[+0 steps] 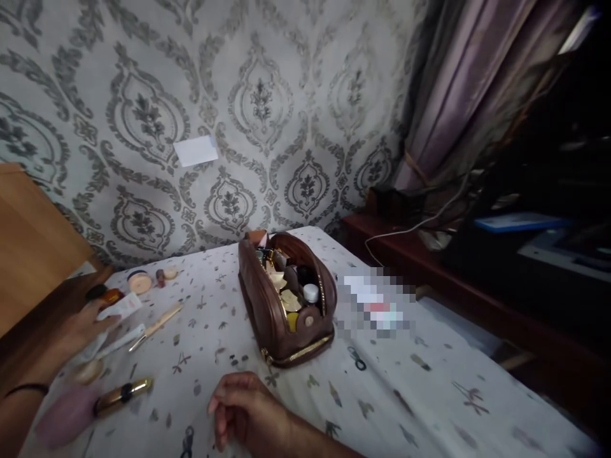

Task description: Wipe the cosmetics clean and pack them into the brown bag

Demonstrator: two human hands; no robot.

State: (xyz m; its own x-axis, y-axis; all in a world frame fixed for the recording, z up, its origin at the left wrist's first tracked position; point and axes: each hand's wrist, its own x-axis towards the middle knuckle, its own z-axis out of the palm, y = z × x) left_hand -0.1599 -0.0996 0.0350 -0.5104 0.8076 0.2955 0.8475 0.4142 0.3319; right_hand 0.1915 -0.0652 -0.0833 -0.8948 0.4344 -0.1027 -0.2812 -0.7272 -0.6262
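At the left side of the cloth, my left hand [86, 327] pinches a white tube [123, 307] between thumb and fingers; the blur softens its outline. Beside that hand lie a clear-and-white slim item [121, 339], a pale-handled brush [160, 326] and a round pale compact [139, 281]. Resting near the front middle, my right hand [248, 407] is loosely curled, fingers apart, with nothing in it. Beyond it a brown leather cosmetic bag [255, 312] stands unzipped, packed with small items, among them a white-capped jar [310, 293].
A fluffy pink makeup brush [71, 410] with a gold handle lies at the front left. Small cosmetics, including a reddish bottle [160, 278], sit at the back left. Patterned wallpaper rises behind. A dark red wooden ledge [458, 299] with a white cable [420, 226] runs along the right.
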